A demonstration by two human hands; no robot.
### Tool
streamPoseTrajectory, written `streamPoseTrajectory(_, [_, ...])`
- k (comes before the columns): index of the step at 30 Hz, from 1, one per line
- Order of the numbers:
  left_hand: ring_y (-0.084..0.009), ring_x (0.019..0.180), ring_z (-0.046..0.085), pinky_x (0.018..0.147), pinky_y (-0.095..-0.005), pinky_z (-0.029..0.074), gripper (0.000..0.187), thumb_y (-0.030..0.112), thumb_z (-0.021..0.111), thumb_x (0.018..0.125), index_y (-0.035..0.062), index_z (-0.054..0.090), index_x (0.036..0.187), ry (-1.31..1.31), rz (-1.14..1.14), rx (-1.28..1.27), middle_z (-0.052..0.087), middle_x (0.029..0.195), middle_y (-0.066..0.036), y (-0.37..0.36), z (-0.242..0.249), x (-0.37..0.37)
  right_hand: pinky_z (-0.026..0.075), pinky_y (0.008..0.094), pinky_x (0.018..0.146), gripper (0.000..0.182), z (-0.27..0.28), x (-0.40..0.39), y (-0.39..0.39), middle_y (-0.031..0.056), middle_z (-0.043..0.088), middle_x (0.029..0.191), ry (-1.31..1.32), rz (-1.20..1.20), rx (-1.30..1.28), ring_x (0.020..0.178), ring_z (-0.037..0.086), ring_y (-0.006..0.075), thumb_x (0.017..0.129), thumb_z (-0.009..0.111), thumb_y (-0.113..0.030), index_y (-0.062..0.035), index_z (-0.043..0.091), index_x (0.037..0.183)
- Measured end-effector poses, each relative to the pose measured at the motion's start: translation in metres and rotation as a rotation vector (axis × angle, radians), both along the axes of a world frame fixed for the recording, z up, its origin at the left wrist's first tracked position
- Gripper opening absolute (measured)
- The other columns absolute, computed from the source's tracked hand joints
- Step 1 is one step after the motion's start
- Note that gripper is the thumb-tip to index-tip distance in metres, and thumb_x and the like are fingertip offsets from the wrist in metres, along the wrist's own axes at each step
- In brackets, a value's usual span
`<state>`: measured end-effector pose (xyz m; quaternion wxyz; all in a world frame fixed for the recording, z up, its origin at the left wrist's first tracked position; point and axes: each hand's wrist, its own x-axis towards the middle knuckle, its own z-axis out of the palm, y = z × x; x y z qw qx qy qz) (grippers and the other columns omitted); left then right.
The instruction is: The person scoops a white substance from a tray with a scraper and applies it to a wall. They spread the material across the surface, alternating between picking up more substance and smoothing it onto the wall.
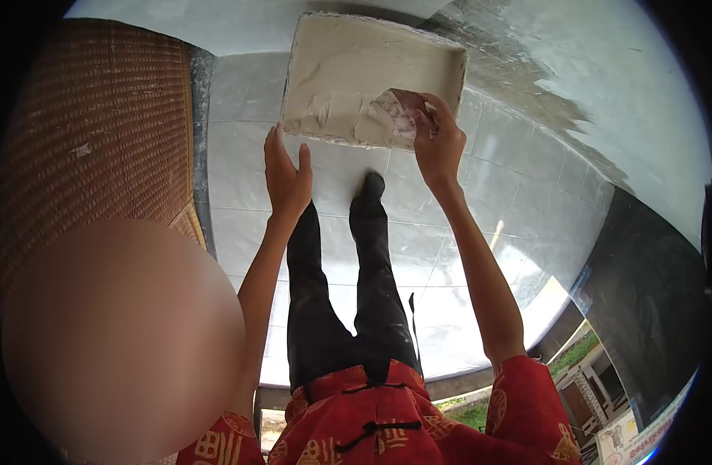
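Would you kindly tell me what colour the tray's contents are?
Off-white, like wet plaster, filling the tray; the head view shows it best.

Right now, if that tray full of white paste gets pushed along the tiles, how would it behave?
The tray looks heavy for its size, since thick white paste fills it. Its flat base on the smooth tiled floor would probably slide rather than tip. The smeared paste seems stiff enough not to slosh, though rims may be slippery where the right hand dips in.
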<state>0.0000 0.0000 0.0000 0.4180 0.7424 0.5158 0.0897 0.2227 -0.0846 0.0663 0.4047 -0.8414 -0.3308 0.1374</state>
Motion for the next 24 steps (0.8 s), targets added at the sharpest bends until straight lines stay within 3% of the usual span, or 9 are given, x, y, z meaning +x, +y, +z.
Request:
streamPoseTrajectory(2, [-0.0397, 0.145, 0.026, 0.118, -0.0457, 0.023, 0.075, 0.033, 0.054, 0.098, -0.0046, 0.017, 0.152, -0.091, 0.138, -0.092, 0.024, 0.155, -0.026, -0.012, 0.009, 0.006, 0.056, 0.0388, 0.074, 0.028, 0.012, -0.001, -0.003, 0.0202, 0.072, 0.098, 0.014, 0.063, -0.061, 0.089, 0.072, 0.0325, 0.089, 0.060, 0.003, -0.0063, 0.062, 0.116])
streamPoseTrajectory(3, [-0.0397, 0.145, 0.026, 0.118, -0.0457, 0.023, 0.075, 0.033, 0.054, 0.098, -0.0046, 0.017, 0.152, -0.126, 0.135, -0.052, 0.024, 0.155, -0.026, 0.010, -0.037, 0.023, 0.056, 0.0388, 0.074, 0.028, -0.028, 0.011, 0.019, 0.0202, 0.072, 0.098, -0.020, 0.063, -0.020, 0.089, 0.072, 0.0325, 0.089, 0.060, 0.003, -0.0063, 0.062, 0.116])
streamPoseTrajectory(5, [-0.0382, 0.143, 0.029, 0.118, -0.0439, 0.023, 0.074, 0.038, 0.052, 0.099, -0.0033, 0.020, 0.152, -0.091, 0.257, -0.103, 0.028, 0.153, -0.027, 0.005, -0.044, 0.007, 0.056, 0.0346, 0.080, 0.026, -0.041, -0.005, 0.023, 0.0163, 0.073, 0.102, -0.002, 0.174, -0.114, 0.099, 0.072, 0.0259, 0.091, 0.061, 0.001, -0.0058, 0.064, 0.116])
streamPoseTrajectory(12, [-0.0374, 0.142, 0.033, 0.116, -0.0413, 0.025, 0.073, 0.040, 0.050, 0.101, -0.0049, 0.021, 0.150, -0.271, 0.452, -0.519, 0.031, 0.151, -0.030, -0.005, -0.062, 0.027, 0.056, 0.0370, 0.077, 0.027, -0.072, -0.007, 0.021, 0.0142, 0.072, 0.101, -0.064, 0.298, -0.162, 0.092, 0.071, 0.0313, 0.089, 0.062, 0.002, -0.0075, 0.065, 0.113])
streamPoseTrajectory(15, [-0.0326, 0.140, 0.037, 0.115, -0.0390, 0.028, 0.069, 0.042, 0.050, 0.102, -0.0045, 0.026, 0.148, -0.386, 0.525, -0.693, 0.036, 0.150, -0.027, -0.006, -0.060, 0.035, 0.056, 0.0382, 0.075, 0.027, -0.080, -0.009, 0.019, 0.0143, 0.072, 0.101, -0.046, 0.302, -0.166, 0.089, 0.070, 0.0336, 0.088, 0.062, 0.001, -0.0087, 0.066, 0.113])
streamPoseTrajectory(17, [-0.0247, 0.129, 0.047, 0.105, -0.0341, 0.037, 0.060, 0.041, 0.049, 0.103, -0.0020, 0.035, 0.142, -0.418, 0.549, -0.684, 0.044, 0.146, -0.019, -0.006, -0.066, 0.039, 0.056, 0.0398, 0.067, 0.023, -0.083, -0.009, 0.017, 0.0109, 0.073, 0.095, -0.121, 0.306, -0.153, 0.083, 0.071, 0.0310, 0.090, 0.059, 0.000, -0.0115, 0.068, 0.108])
streamPoseTrajectory(18, [-0.0247, 0.129, 0.047, 0.105, -0.0341, 0.037, 0.060, 0.041, 0.049, 0.103, -0.0020, 0.035, 0.142, -0.417, 0.550, -0.687, 0.044, 0.146, -0.019, -0.007, -0.067, 0.040, 0.056, 0.0398, 0.067, 0.023, -0.085, -0.009, 0.016, 0.0109, 0.073, 0.095, -0.120, 0.306, -0.156, 0.083, 0.071, 0.0310, 0.090, 0.059, 0.000, -0.0115, 0.068, 0.108])
streamPoseTrajectory(20, [-0.0174, 0.114, 0.052, 0.091, -0.0292, 0.043, 0.051, 0.039, 0.050, 0.103, 0.0014, 0.040, 0.135, -0.430, 0.573, -0.746, 0.051, 0.140, -0.011, -0.007, -0.070, 0.040, 0.056, 0.0403, 0.068, 0.025, -0.089, -0.008, 0.013, 0.0106, 0.073, 0.095, -0.128, 0.318, -0.165, 0.085, 0.071, 0.0312, 0.089, 0.060, 0.000, -0.0123, 0.068, 0.109])
streamPoseTrajectory(24, [-0.0137, 0.105, 0.052, 0.083, -0.0279, 0.043, 0.046, 0.037, 0.051, 0.103, 0.0040, 0.042, 0.134, -0.409, 0.575, -0.735, 0.054, 0.136, -0.007, -0.009, -0.080, 0.041, 0.055, 0.0408, 0.068, 0.027, -0.089, -0.009, 0.011, 0.0105, 0.073, 0.095, -0.114, 0.321, -0.157, 0.085, 0.070, 0.0316, 0.088, 0.061, 0.000, -0.0126, 0.069, 0.110])
